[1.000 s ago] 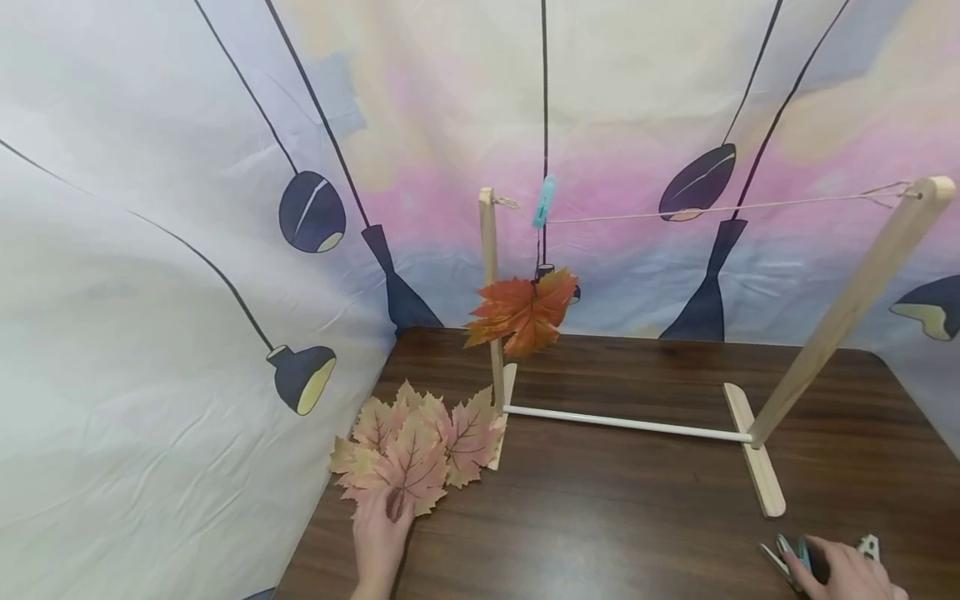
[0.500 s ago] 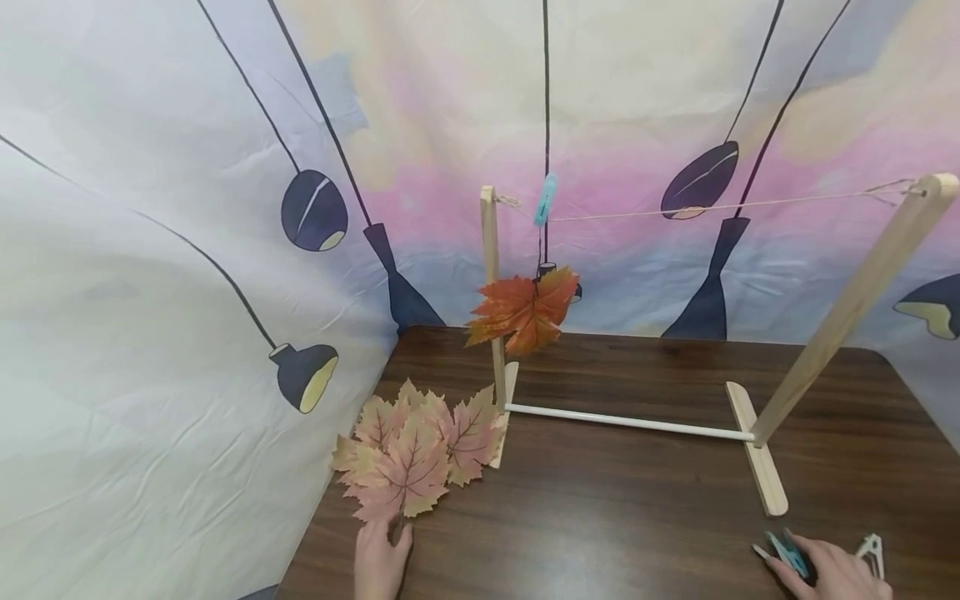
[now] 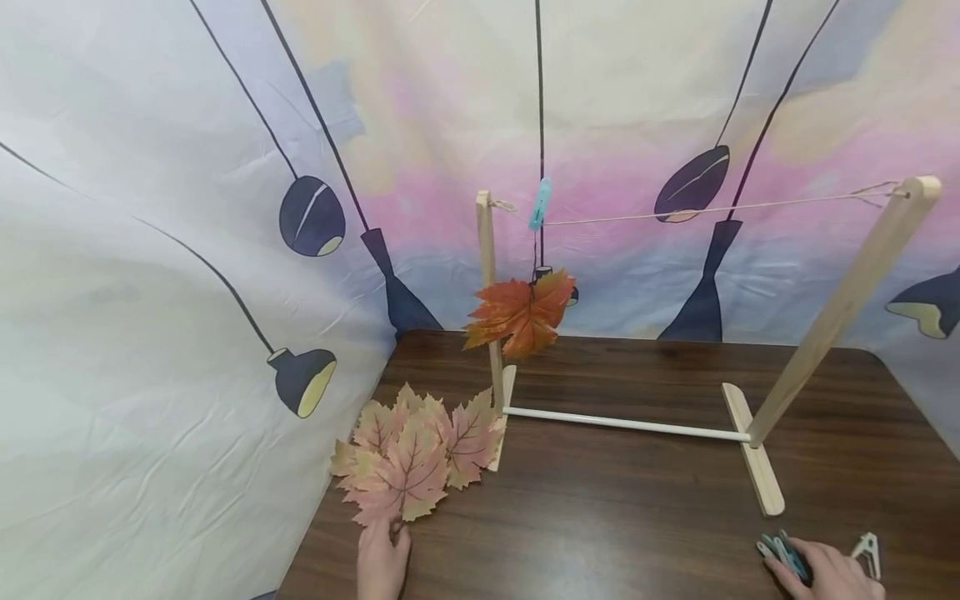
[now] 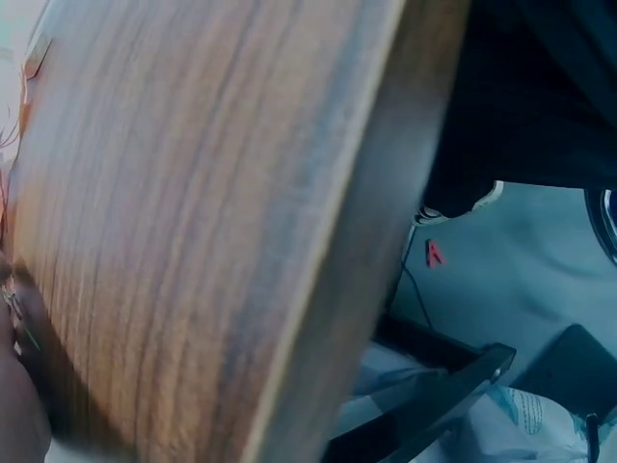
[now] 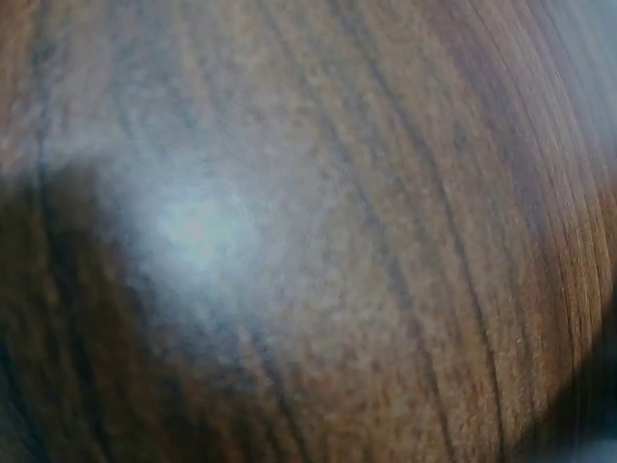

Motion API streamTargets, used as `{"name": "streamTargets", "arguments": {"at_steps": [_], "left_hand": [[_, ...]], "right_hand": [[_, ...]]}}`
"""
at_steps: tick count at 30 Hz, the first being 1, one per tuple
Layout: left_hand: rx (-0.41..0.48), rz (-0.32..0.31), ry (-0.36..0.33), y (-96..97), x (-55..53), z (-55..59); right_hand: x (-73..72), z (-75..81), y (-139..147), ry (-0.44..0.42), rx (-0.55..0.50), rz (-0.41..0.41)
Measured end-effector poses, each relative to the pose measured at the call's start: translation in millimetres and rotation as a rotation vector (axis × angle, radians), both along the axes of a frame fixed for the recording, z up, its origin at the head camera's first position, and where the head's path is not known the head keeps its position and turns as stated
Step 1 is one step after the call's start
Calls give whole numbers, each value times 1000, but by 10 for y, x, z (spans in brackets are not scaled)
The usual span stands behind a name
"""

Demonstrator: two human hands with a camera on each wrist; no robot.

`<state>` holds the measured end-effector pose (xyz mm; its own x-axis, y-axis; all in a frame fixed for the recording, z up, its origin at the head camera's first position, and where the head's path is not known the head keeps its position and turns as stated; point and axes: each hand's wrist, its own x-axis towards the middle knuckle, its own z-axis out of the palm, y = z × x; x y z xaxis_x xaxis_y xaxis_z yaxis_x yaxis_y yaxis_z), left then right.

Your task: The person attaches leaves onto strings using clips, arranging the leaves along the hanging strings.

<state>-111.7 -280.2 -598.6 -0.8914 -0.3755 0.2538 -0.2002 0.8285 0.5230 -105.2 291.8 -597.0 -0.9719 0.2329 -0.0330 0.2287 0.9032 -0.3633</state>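
Observation:
My left hand (image 3: 382, 560) pinches the stem end of a pale pink artificial maple leaf (image 3: 408, 471). That leaf lies on top of a pile of similar leaves at the table's left. In the left wrist view, part of the left hand (image 4: 17, 395) shows at the edge, with thin stems by its fingertips. At the lower right, my right hand (image 3: 828, 573) holds teal and pale clothespins (image 3: 783, 554) between thumb and fingers, just above or on the table; their exact number is hidden. A white clothespin (image 3: 867, 552) sits beside that hand. Only wood grain shows in the right wrist view.
A wooden frame with a right post (image 3: 840, 317), a left post (image 3: 487, 250) and a white bottom rod (image 3: 622, 422) stands on the table (image 3: 600, 517). From its string (image 3: 712, 211), a teal clothespin (image 3: 540, 204) hangs an orange maple leaf (image 3: 521, 312). A printed cloth (image 3: 187, 417) surrounds the table.
My left hand has slid slightly toward me, from the leaf's base down to its stem. My right hand's fingers have drawn the clothespins closer together and shifted slightly left.

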Motion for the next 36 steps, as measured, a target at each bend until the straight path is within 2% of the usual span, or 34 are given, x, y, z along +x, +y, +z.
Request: {"name": "streamTargets", "arguments": {"at_steps": [4,7,9,12,15,18,21,25,28,31,36], "left_hand": [[11,14,-41,-10,47,12],[0,19,-36,-13,77,18],[-10,23,2,-9,91,33],[-33,43,96,-9,107,80],[-30,64,170,-15,98,180],[12,77,159,-20,70,272],[76,83,83,-15,43,308],[149,81,-28,7,46,248],[148,56,-85,22,93,155],[84,19,-81,35,149,69],[-39,20,6,58,214,-26]], "right_hand": [[-1,-24,-13,10,-1,-14],[-3,-27,-21,31,0,-1],[-3,-24,-29,44,1,12],[-10,-14,-41,63,1,38],[-16,-8,-52,67,1,54],[-3,-13,-67,83,15,51],[17,-34,-76,88,22,33],[26,-69,-77,110,31,29],[23,-95,-82,120,34,22],[22,-115,-87,118,32,6],[19,-109,-85,116,35,1]]}}
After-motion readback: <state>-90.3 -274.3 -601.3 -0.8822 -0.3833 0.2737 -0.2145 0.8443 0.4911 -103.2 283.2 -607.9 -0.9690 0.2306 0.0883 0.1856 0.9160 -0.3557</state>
